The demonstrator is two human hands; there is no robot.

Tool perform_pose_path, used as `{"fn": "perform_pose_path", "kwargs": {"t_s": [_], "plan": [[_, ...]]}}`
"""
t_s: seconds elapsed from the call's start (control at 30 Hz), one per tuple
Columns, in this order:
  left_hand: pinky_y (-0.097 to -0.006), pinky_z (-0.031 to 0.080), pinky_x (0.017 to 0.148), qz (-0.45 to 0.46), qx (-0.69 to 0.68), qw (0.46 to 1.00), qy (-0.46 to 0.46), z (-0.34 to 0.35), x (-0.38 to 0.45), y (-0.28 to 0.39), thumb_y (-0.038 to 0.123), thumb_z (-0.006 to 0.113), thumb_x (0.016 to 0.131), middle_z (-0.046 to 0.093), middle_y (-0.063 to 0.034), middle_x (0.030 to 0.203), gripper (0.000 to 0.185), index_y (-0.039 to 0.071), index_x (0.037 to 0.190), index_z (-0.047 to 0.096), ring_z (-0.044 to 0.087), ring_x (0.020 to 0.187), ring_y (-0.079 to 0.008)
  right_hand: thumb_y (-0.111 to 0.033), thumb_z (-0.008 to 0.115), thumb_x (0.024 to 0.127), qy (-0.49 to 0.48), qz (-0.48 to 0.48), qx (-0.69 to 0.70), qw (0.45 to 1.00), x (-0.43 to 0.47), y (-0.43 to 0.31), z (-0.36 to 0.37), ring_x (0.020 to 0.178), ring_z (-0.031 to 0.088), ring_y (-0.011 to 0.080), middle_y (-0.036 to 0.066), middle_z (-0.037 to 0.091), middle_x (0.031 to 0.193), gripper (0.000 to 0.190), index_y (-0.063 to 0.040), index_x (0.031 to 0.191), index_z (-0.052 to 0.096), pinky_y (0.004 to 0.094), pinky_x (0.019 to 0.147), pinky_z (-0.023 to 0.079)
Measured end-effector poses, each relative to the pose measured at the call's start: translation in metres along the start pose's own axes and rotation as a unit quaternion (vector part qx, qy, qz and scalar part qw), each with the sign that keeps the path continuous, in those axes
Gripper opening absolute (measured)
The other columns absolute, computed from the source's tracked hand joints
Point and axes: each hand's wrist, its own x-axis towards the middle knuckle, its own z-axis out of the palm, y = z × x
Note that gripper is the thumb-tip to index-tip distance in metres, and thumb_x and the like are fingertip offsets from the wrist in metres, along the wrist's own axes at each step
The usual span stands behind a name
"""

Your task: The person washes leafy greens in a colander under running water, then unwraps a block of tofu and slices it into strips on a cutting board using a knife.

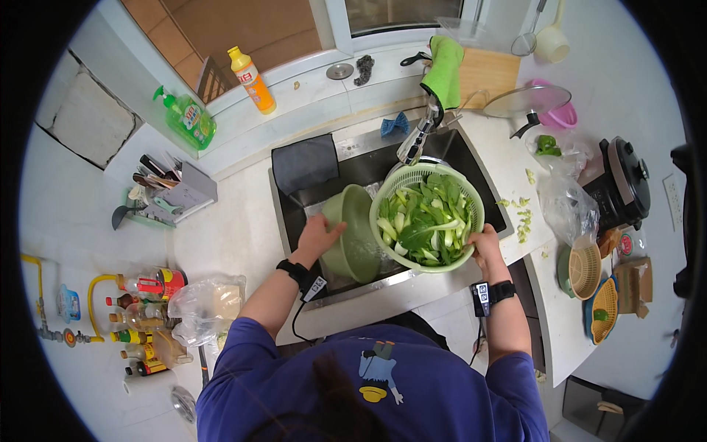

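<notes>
My right hand (486,246) grips the near right rim of a light green plastic colander (381,243). Chopped leafy greens with pale stems, likely bok choy (428,221), fill it. The colander sits over the right part of a dark sink (293,221), below the chrome faucet (418,134). My left hand (319,238) is on the left side of a green plastic basin (333,257), its thumb towards the rim. That basin is tilted on its side in the sink, its opening facing right, with water near its lower edge. The left hand's fingertips are hidden behind its wall.
A dark cloth (305,164) hangs over the sink's back left corner. A green towel (446,69) drapes over the faucet. Vegetable scraps (523,221) and a plastic bag (569,201) lie on the right counter. A knife holder (190,193) stands left.
</notes>
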Motion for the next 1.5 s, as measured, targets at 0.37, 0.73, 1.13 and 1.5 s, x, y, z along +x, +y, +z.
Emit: {"fn": "perform_pose_path", "kwargs": {"t_s": [0.37, 0.73, 1.13, 1.5], "plan": [[-0.0506, 0.050, 0.070, 0.146, 0.125, 0.976, 0.103, -0.001, -0.005, 0.060, 0.009, 0.055, 0.079, 0.063, -0.0184, 0.087, 0.006, 0.005, 0.082, 0.058, 0.061, 0.080, -0.0415, 0.009, 0.056, 0.068, 0.023, 0.006, 0.066, 0.998, 0.000, 0.026, 0.004, 0.054, 0.061, 0.0228, 0.011, 0.061, 0.081, 0.038, -0.003, 0.103, 0.050, 0.0315, 0.040, 0.051], [-0.0399, 0.047, 0.050, 0.315, 0.234, 0.892, 0.226, -0.055, -0.021, 0.061, 0.008, 0.055, 0.075, 0.052, -0.0070, 0.073, 0.004, 0.012, 0.076, 0.053, 0.058, 0.060, -0.0270, 0.009, 0.054, 0.069, -0.032, 0.014, 0.086, 0.996, -0.008, 0.030, 0.008, 0.047, 0.054, 0.0168, 0.008, 0.059, 0.075, 0.034, -0.002, 0.101, 0.053, 0.0259, 0.036, 0.041], [-0.0429, 0.049, 0.061, 0.101, 0.027, 0.907, 0.407, -0.138, -0.063, -0.019, 0.007, 0.056, 0.077, 0.062, -0.0148, 0.080, 0.003, 0.007, 0.080, 0.056, 0.060, 0.069, -0.0349, 0.014, 0.051, 0.063, -0.246, 0.038, 0.034, 0.968, -0.048, 0.005, 0.105, 0.053, 0.057, 0.0152, 0.008, 0.064, 0.078, 0.034, -0.002, 0.093, 0.057, 0.0251, 0.046, 0.048], [-0.0346, 0.049, 0.080, -0.224, -0.480, 0.829, 0.177, -0.169, -0.109, -0.211, 0.044, 0.046, 0.097, 0.056, -0.0096, 0.106, 0.044, 0.007, 0.123, 0.045, 0.055, 0.093, -0.0179, 0.011, 0.056, 0.072, -0.391, 0.007, 0.000, 0.920, -0.087, -0.026, 0.303, 0.042, 0.052, 0.0143, 0.009, 0.062, 0.072, 0.024, -0.003, 0.092, 0.055, 0.0227, 0.034, 0.041]]}}
